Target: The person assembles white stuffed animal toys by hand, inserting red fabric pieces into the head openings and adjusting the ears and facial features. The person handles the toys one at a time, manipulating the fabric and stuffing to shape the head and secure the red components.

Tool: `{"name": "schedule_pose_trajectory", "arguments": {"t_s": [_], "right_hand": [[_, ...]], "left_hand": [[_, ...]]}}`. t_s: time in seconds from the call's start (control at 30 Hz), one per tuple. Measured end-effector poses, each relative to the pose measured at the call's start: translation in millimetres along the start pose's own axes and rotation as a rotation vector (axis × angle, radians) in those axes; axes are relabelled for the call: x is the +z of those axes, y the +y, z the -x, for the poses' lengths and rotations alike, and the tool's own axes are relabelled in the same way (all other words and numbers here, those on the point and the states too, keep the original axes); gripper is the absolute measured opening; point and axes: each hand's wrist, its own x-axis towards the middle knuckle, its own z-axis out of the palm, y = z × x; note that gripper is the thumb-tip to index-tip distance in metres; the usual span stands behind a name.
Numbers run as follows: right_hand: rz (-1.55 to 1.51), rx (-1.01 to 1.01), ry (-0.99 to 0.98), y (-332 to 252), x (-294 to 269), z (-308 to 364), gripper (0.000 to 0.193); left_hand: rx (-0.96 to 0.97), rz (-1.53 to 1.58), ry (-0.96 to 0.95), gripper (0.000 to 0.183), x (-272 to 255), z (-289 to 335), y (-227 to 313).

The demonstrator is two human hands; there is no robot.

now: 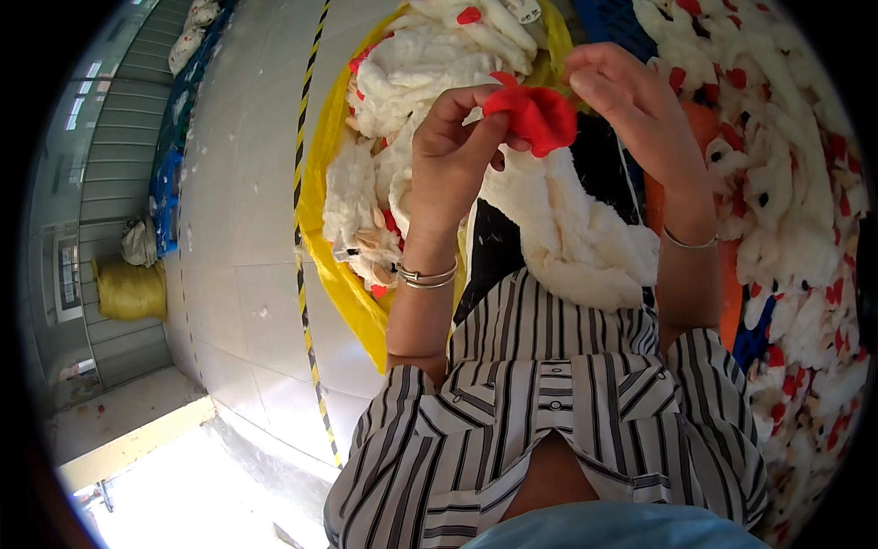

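Between the thumb and fingers of my left hand (457,151) is a red soft fabric piece (540,119), rounded with a wavy edge. From beneath it a white plush skin (567,229) hangs limp down toward my lap; whether the two are joined is hard to make out. Raised just right of the red piece, my right hand (631,105) has its fingers loosely bent and apart, with nothing visible in them. The fingertips come near the red edge without clearly touching it.
At the left, a yellow bag (366,320) holds a heap of white plush skins (402,82) with red parts. More plush skins (786,183) are piled at the right, beside a blue crate (613,27). Black-and-yellow tape (300,183) runs along the tiled floor (238,201).
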Motion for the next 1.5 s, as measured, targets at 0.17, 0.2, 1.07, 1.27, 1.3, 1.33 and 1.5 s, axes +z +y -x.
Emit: {"name": "schedule_pose_trajectory", "arguments": {"t_s": [0.17,0.2,1.07,1.27,1.3,1.33,1.5], "right_hand": [[-0.148,0.085,0.066,8.5,19.9,7.3,0.014],[-0.223,0.039,0.156,10.4,21.7,8.4,0.011],[-0.117,-0.09,0.204,9.0,36.0,28.5,0.011],[-0.051,0.037,0.101,0.4,37.1,27.7,0.015],[-0.067,0.071,0.076,1.2,36.0,28.2,0.015],[-0.017,0.088,0.02,0.9,33.2,27.8,0.015],[0.215,-0.037,0.048,-6.2,18.2,16.3,0.013]], "left_hand": [[0.011,-0.05,-0.005,0.019,-1.9,2.8,-3.0],[0.01,-0.065,-0.014,0.02,-0.3,2.7,-3.0],[-0.016,-0.053,-0.046,0.016,11.0,6.8,-7.3],[0.046,-0.103,-0.118,0.015,7.3,7.5,-12.1],[0.068,-0.124,-0.128,0.015,6.1,8.9,-13.7],[0.089,-0.175,-0.138,0.014,5.3,10.7,-14.9],[0.131,-0.321,-0.156,0.013,2.4,11.9,-13.7]]}}
